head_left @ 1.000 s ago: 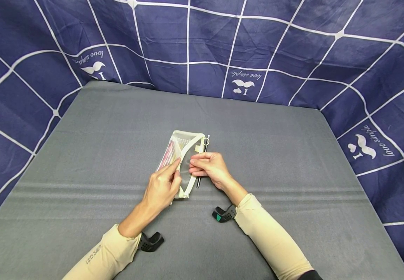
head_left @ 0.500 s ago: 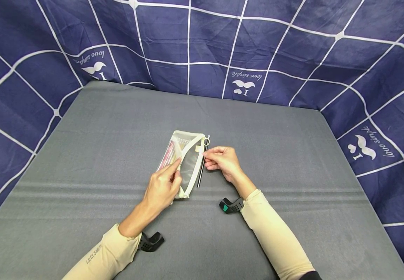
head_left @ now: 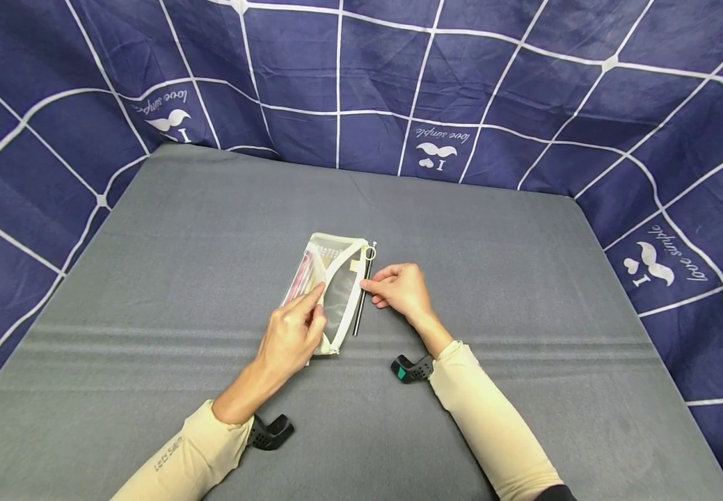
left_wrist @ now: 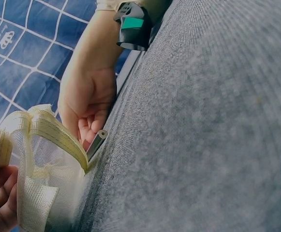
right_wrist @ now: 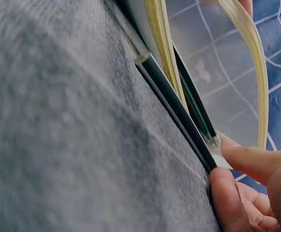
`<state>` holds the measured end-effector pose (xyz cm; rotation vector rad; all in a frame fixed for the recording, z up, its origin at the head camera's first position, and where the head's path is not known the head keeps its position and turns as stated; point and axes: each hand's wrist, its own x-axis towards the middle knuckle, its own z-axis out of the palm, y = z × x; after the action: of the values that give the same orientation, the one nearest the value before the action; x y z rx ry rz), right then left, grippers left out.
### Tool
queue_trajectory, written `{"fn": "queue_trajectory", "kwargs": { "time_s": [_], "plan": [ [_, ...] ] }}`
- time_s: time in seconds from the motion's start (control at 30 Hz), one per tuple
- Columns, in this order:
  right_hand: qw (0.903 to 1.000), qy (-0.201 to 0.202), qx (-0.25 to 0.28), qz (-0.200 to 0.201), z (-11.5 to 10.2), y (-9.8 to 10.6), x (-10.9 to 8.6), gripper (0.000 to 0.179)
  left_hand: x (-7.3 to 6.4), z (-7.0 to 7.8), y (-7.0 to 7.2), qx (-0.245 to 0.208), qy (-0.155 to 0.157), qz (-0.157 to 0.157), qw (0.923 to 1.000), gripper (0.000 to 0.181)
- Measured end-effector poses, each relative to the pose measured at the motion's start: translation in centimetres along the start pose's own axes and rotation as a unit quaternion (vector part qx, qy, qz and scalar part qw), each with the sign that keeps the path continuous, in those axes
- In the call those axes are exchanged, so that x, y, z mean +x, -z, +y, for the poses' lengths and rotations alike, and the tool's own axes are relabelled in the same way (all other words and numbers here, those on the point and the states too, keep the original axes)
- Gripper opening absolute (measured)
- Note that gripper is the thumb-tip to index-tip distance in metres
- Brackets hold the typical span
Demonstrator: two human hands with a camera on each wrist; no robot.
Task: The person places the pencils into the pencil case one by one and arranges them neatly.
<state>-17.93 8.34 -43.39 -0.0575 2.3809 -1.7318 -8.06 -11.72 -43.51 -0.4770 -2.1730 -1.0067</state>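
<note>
A clear pencil pouch [head_left: 344, 300] with pale yellow zip edges lies with its mouth spread wide. My left hand [head_left: 292, 332] grips its left zip edge; in the left wrist view these fingers [left_wrist: 2, 193] sit at the frame's edge. Along the pouch's right side, a slim black pen-like stick [head_left: 361, 306] lies on the grey surface. My right hand [head_left: 401, 289] pinches the stick with thumb and index finger, close against the zip edge. In the right wrist view, the black stick [right_wrist: 174, 111] runs under the index finger, its far part hidden.
Inside the pouch's left part, reddish slim items [head_left: 300, 277] show through the plastic. A zip-pull ring [head_left: 370, 252] hangs at the far right corner. The grey padded table [head_left: 493, 278] spreads around, with a blue grid-patterned cloth [head_left: 386, 83] behind it.
My right hand has drawn back from the pouch's mouth to the right, then come down to the black stick. The left hand and pouch have stayed put.
</note>
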Motion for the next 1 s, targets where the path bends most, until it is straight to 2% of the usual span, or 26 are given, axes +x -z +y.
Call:
{"fn": "queue_trajectory", "kwargs": {
  "time_s": [0.4, 0.83, 1.0],
  "plan": [
    [0.9958, 0.006, -0.088, 0.024, -0.3, -0.6, 0.0, 0.025, 0.0, 0.0, 0.1, 0.002, 0.005, -0.004, 1.0, 0.036],
    [0.9953, -0.068, -0.067, -0.018, -1.1, 0.1, -0.1, 0.014, 0.1, 0.0, 0.0, 0.001, -0.001, -0.007, 1.0, 0.035],
    [0.9952, -0.08, -0.05, -0.028, -1.1, 0.3, -0.1, 0.01, 0.1, 0.1, 0.0, 0.003, -0.001, -0.006, 1.0, 0.035]
  ]
}}
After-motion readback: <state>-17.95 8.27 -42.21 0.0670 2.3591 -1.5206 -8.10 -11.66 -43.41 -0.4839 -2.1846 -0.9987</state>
